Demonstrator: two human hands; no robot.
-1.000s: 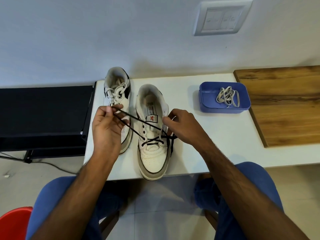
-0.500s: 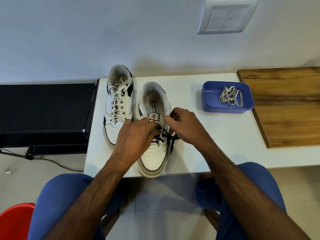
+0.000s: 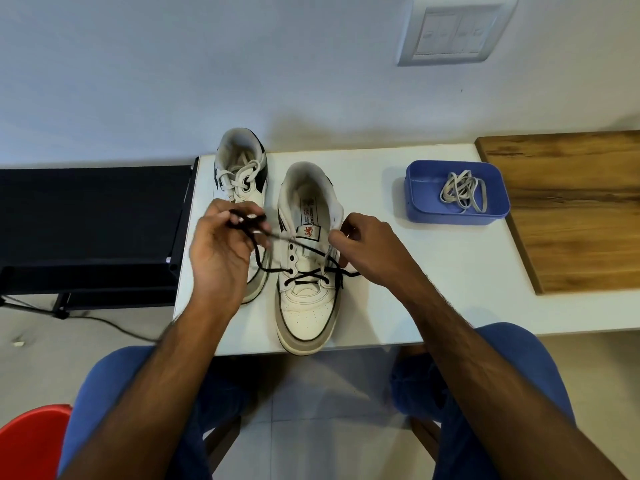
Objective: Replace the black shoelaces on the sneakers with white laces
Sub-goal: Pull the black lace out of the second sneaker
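Your left hand has its fingers curled round a gathered bunch of the black lace, drawing a freed length out and away from the near sneaker. Your right hand rests at that shoe's far-side eyelets, fingers bent; it appears to pinch the lace or the shoe's edge there, though the contact itself is hidden. The near sneaker stands on the white surface, toe pointing at you. Its upper eyelets are already empty, and the black lace crosses only the lowest rows above the toe, so the unlacing looks well advanced but unfinished. Just beside the near sneaker, behind your left hand, the second sneaker already carries a white lace. Well apart from the near sneaker, on its other side, a blue tray holds the coiled white lace, untouched. Judging by this, one shoe is done; the last black rows and the whole white relacing remain.
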